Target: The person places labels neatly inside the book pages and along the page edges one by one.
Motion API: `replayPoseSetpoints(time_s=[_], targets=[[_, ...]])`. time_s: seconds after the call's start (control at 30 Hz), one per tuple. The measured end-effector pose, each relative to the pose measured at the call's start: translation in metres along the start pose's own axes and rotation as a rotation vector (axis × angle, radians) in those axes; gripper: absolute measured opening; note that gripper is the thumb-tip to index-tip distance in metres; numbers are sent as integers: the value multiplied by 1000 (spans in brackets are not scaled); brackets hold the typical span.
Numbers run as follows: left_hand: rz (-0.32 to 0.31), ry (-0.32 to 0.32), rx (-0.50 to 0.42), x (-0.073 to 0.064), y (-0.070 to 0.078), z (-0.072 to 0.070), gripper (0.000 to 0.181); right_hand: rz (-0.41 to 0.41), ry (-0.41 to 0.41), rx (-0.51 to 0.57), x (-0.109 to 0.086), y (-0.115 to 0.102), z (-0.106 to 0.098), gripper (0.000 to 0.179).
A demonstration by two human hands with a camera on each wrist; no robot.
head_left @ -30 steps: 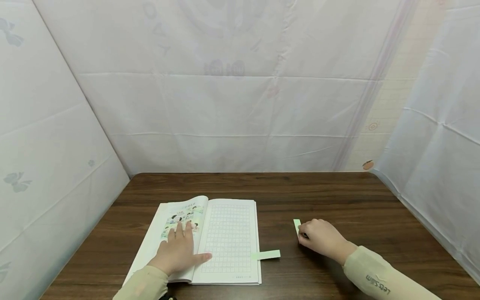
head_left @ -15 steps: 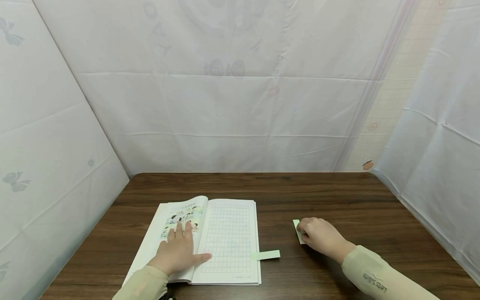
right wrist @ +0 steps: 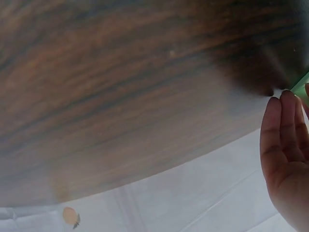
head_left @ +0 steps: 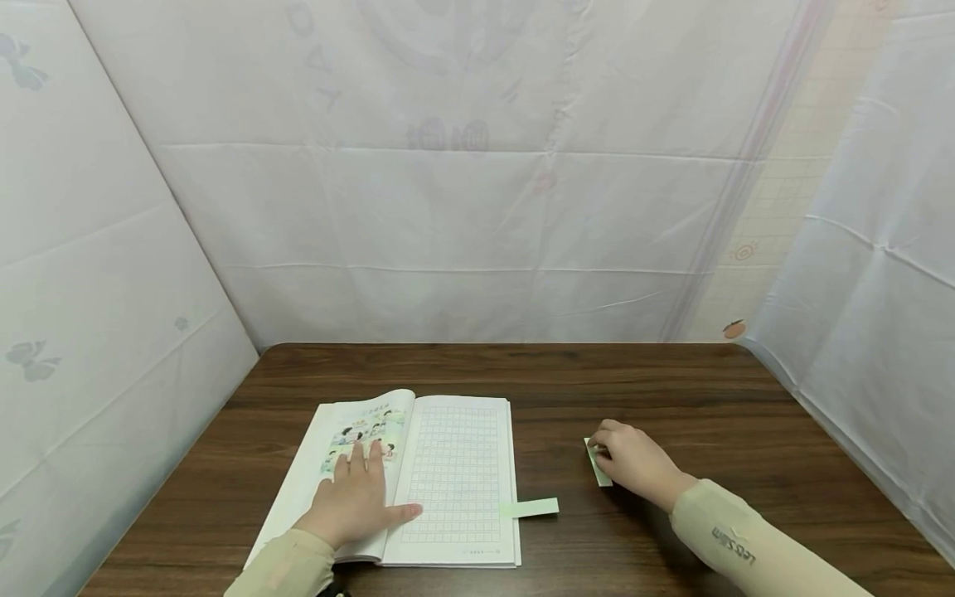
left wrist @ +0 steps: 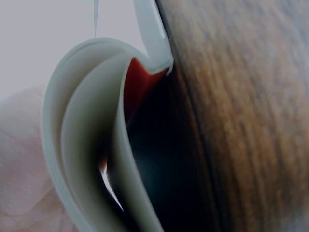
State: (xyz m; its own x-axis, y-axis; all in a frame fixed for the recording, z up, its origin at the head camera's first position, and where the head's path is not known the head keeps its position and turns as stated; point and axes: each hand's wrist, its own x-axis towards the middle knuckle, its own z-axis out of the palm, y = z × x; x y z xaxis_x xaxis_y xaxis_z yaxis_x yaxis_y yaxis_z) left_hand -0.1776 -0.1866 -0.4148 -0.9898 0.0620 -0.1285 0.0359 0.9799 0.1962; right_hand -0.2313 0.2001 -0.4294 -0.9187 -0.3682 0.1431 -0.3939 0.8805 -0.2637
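Observation:
An open book (head_left: pixel 458 481) lies on the table, with a coloured picture on its left page and a printed grid on its right page. My left hand (head_left: pixel 351 502) rests spread over the left page, its thumb reaching onto the right one. A pale green sticky note (head_left: pixel 533 507) sticks out past the book's right edge. To the right, my right hand (head_left: pixel 634 460) pinches a narrow pad of green sticky notes (head_left: pixel 601 476) on the table. In the right wrist view, green paper (right wrist: pixel 301 87) shows between fingertips and thumb, mostly cut off by the frame.
The dark wooden table (head_left: pixel 477 369) reaches back to a white cloth wall (head_left: pixel 448 232). More white cloth hangs at the left and right sides. In the left wrist view, the book's curled pages (left wrist: pixel 91 96) rise from the table.
My right hand has shifted slightly up and its fingers now lie further along the green pad, showing its lower end. The left hand and the book have stayed put.

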Motion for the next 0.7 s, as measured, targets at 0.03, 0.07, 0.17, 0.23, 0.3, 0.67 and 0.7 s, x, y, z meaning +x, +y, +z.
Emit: replayPoseSetpoints(time_s=[0.03, 0.07, 0.17, 0.23, 0.3, 0.67, 0.7], targets=[[0, 0, 1, 0, 0, 0, 122, 24, -13, 23, 1, 1, 0, 14], [0, 1, 2, 0, 0, 0, 123, 53, -27, 50, 2, 1, 0, 15], [1, 3, 5, 0, 0, 0, 123, 128, -76, 167, 5, 3, -3, 17], [0, 2, 5, 0, 0, 0, 123, 179, -109, 260, 7, 4, -6, 20], [-1, -1, 4, 1, 0, 0, 123, 218, -134, 346, 8, 5, -9, 22], [-4, -12, -5, 1, 0, -1, 124, 386, -202, 706, 14, 12, -11, 5], [-2, -10, -4, 1, 0, -1, 124, 399, -205, 729, 15, 12, -11, 6]])
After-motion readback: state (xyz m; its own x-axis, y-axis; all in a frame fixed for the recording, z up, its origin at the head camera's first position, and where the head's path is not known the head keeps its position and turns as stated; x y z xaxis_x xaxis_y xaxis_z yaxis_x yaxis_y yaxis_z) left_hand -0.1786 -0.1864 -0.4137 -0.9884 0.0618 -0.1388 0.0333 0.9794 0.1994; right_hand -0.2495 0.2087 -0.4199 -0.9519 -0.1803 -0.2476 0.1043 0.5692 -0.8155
